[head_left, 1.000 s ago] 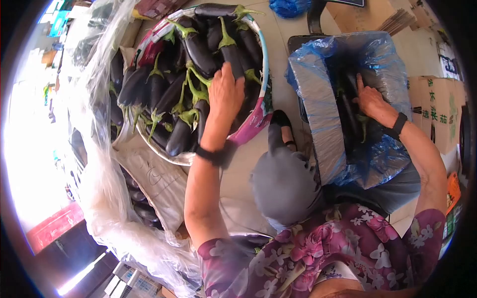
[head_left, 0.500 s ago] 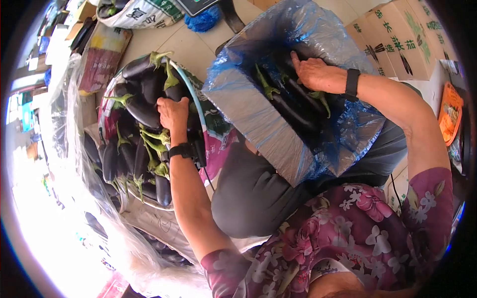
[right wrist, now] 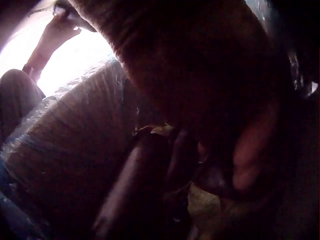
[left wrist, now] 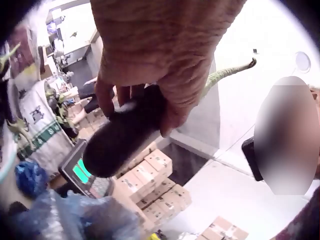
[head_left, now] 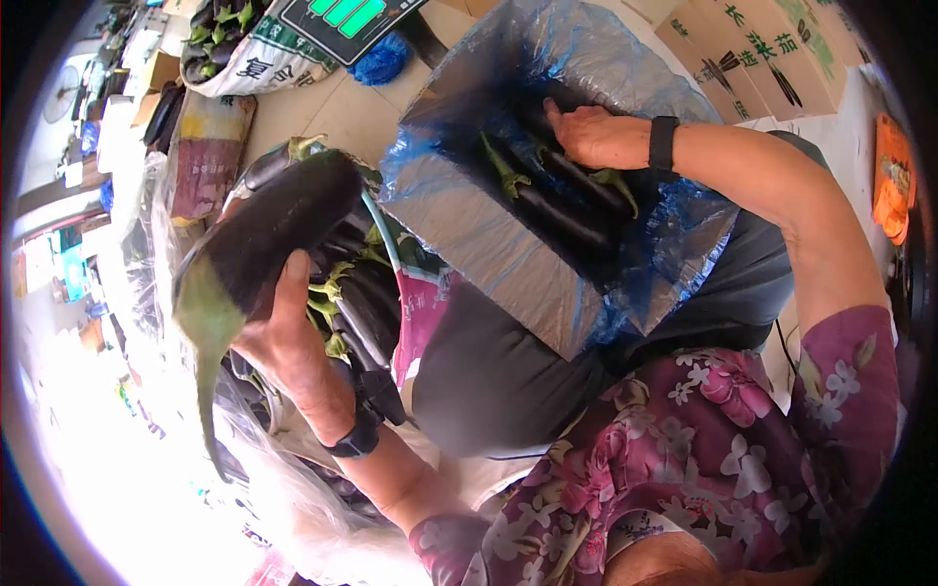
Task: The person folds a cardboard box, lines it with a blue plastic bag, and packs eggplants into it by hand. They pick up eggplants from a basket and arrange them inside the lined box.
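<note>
My left hand (head_left: 289,356) holds a large dark eggplant (head_left: 278,220) up above the round tub (head_left: 389,230) of eggplants. Its thumb lies along the body, and its green stem hangs down at the left. In the left wrist view, thumb and fingers grip the eggplant (left wrist: 122,140) from both sides. My right hand (head_left: 601,140) is down inside a box lined with a blue plastic bag (head_left: 479,234). There, thumb and fingers are around an eggplant (right wrist: 217,175) near its green cap. Beside it lie more glossy eggplants (head_left: 562,220) with green stems.
A scale display (head_left: 344,21) with green digits stands beyond the box. Behind the tub are a white sack (head_left: 278,63) with eggplants and a blue bundle (head_left: 379,61). A printed carton (head_left: 757,63) stands at the back right. Clear plastic sheeting (head_left: 283,508) drapes at the left.
My left hand has reached into the tub, taken an eggplant and lifted it toward me. My right hand stays in the lined box. The head view has shifted, bringing the scale display into sight.
</note>
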{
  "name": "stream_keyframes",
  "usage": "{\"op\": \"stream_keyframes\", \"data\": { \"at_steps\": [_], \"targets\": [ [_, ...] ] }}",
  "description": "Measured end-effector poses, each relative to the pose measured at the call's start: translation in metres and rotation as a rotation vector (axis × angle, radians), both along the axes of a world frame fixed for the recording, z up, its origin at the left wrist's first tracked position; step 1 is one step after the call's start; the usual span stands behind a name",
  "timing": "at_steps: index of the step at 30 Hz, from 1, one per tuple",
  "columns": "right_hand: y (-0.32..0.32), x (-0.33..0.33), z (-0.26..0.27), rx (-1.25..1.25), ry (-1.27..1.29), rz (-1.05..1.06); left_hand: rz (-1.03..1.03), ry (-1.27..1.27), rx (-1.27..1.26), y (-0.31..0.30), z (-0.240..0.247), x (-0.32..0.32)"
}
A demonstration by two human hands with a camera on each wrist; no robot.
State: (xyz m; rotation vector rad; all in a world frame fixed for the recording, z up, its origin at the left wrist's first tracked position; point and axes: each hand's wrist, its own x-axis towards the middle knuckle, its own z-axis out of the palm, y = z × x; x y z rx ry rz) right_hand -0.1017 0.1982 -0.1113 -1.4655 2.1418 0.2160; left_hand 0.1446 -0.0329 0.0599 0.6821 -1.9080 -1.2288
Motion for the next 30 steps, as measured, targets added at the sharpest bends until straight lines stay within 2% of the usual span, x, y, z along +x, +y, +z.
{"op": "stream_keyframes", "data": {
  "at_steps": [1,4,5,6,7,8,9,11,14,15,17,18,19,20,21,24,26,30],
  "targets": [
    [0.0,0.001,-0.003,0.002,0.017,0.002,-0.061,0.072,0.02,0.006,0.005,-0.003],
    [0.003,0.002,-0.005,-0.029,0.03,0.019,-0.279,-0.024,0.087,0.028,0.008,-0.024],
    [0.005,0.002,-0.005,-0.052,0.027,0.034,-0.38,-0.19,-0.119,0.028,0.008,-0.031],
    [0.011,-0.001,-0.012,-0.053,0.027,0.028,-0.446,-0.27,-0.139,0.037,0.005,-0.04],
    [0.017,-0.005,-0.021,-0.201,0.055,0.146,-0.533,-0.208,-0.35,0.039,-0.009,-0.049],
    [0.021,-0.007,-0.026,-0.349,0.084,0.265,-0.623,-0.158,-0.381,0.042,-0.024,-0.06],
    [0.02,-0.005,-0.022,-0.353,0.083,0.259,-0.645,-0.297,-0.237,0.047,-0.031,-0.066],
    [0.02,-0.001,-0.015,-0.36,0.037,0.156,-0.783,-0.215,-0.582,0.054,-0.042,-0.086],
    [0.025,-0.004,-0.029,-0.459,-0.003,0.147,-0.861,-0.288,-0.86,0.069,-0.059,-0.108],
    [0.024,-0.002,-0.02,-0.455,-0.005,0.141,-0.868,-0.287,-0.856,0.072,-0.072,-0.116],
    [0.02,0.005,-0.003,-0.37,-0.146,-0.116,-0.805,-0.382,-1.176,0.075,-0.113,-0.123],
    [0.017,0.005,-0.009,-0.367,-0.147,-0.118,-0.822,-0.518,-1.244,0.077,-0.125,-0.12],
    [0.014,0.005,-0.017,-0.292,-0.05,-0.025,-0.825,-0.517,-1.241,0.076,-0.136,-0.117],
    [0.011,0.005,-0.02,-0.215,0.044,0.067,-0.955,-0.639,-1.02,0.077,-0.139,-0.115],
    [0.014,0.005,-0.021,-0.211,0.041,0.066,-1.073,-0.754,-0.79,0.078,-0.141,-0.112],
    [0.015,0.009,-0.024,-0.247,0.035,0.013,-1.135,-0.766,-0.746,0.082,-0.143,-0.108],
    [0.007,0.012,-0.018,-0.155,0.079,-0.061,-1.172,-0.79,-0.732,0.085,-0.146,-0.108],
    [0.015,0.012,0.007,-0.13,0.01,0.016,-1.178,-0.824,-0.669,0.089,-0.151,-0.105]
  ]
}}
